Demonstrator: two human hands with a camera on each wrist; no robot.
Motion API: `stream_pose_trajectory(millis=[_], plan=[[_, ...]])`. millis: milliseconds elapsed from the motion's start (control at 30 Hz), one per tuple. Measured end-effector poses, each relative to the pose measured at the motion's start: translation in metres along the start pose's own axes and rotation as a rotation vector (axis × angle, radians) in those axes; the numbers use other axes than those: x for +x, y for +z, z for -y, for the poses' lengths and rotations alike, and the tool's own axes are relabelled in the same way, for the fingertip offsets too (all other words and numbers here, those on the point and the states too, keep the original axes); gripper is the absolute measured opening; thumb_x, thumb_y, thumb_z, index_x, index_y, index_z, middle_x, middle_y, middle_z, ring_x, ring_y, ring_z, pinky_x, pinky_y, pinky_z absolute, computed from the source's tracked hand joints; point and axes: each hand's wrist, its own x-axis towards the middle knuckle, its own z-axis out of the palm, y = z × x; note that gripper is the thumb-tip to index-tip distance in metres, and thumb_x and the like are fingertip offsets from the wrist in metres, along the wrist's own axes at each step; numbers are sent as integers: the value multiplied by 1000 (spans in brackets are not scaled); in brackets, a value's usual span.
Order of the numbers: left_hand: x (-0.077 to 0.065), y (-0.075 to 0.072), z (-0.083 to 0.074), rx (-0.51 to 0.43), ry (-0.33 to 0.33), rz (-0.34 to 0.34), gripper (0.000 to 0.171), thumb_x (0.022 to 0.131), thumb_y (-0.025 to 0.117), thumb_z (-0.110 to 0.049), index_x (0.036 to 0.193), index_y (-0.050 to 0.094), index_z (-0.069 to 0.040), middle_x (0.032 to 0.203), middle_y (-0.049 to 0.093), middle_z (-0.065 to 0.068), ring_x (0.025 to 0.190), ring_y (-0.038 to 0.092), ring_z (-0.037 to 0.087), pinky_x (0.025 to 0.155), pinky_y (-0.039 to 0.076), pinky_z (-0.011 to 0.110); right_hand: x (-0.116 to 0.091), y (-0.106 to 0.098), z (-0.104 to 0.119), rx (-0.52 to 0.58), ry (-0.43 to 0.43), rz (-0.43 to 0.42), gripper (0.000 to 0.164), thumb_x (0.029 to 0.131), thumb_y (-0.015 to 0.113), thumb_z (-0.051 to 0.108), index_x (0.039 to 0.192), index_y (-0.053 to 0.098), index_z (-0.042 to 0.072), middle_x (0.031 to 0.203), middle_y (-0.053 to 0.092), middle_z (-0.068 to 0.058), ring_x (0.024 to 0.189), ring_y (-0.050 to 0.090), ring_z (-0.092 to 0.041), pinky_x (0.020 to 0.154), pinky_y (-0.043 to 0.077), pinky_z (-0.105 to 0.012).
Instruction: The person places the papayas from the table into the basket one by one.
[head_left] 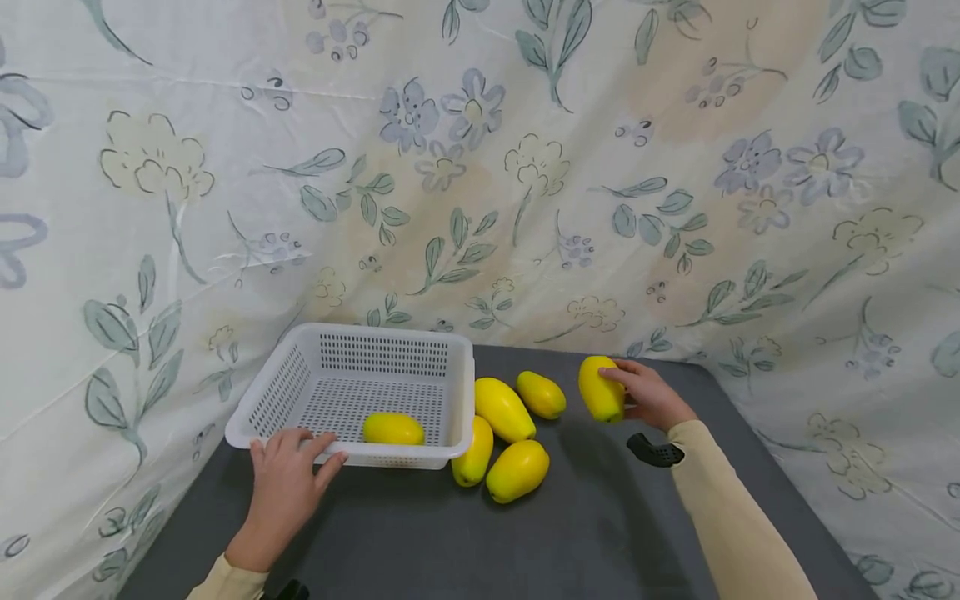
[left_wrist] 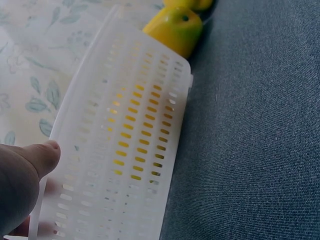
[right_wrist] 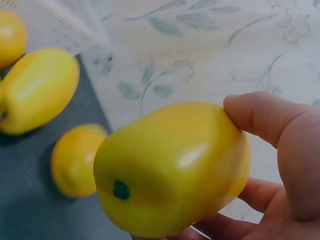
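Observation:
My right hand (head_left: pixel 647 395) holds a yellow mango (head_left: pixel 601 389) above the table, right of the other fruit. In the right wrist view, the thumb lies on one side of this mango (right_wrist: pixel 172 170) and fingers curl beneath it; its dark green stem spot faces the camera. My left hand (head_left: pixel 288 483) grips the near rim of a white perforated plastic basket (head_left: pixel 442 457). Seen from the left wrist, the thumb (left_wrist: pixel 42 157) is outside the wall and fingers are behind it. One mango (head_left: pixel 393 428) lies inside the basket by its near wall.
Several more mangoes lie on the dark grey table (head_left: pixel 420 533) just right of the basket, including a long one (head_left: pixel 504 409), a small one at the back (head_left: pixel 541 395) and one in front (head_left: pixel 518 472). A floral cloth (head_left: pixel 525 208) hangs behind and along the sides.

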Motion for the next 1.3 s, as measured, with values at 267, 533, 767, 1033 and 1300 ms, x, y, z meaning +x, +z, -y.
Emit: stream_pose_trajectory(millis=[267,533,767,1033,1300], plan=[[0,-1,1,9,-8,12,33,72,91,-21,99,79,-5,96,65,22,96,57,46,83,31,67,7,19,66,11,-91,60,78,103,56,49,161,23,9,150,42,-21,118,55,-35,86,56,-36],[-2,-3,1,12,-16,22,33,75,89,-23,100,79,-6,97,66,23,98,58,47,83,31,70,1,79,121,24,-163,170,69,102,58,42,158,31,11,146,50,-18,114,60,-33,88,56,-40],[0,-3,0,27,-17,32,34,74,90,-23,101,79,-5,97,65,22,97,57,46,85,31,70,-2,130,137,35,-205,264,62,102,60,37,155,37,13,141,54,-16,113,61,-32,91,56,-43],[2,-1,-2,42,-20,41,35,73,91,-22,101,79,-5,98,66,22,98,57,45,86,31,69,0,174,132,7,-200,324,61,99,65,36,151,44,15,135,60,-14,109,65,-30,89,59,-45],[2,-3,-3,37,-30,50,34,74,90,-22,102,79,-5,98,66,22,100,57,45,91,30,76,-1,191,125,13,-198,353,61,98,66,37,151,45,13,132,62,-14,105,66,-28,88,59,-46]])
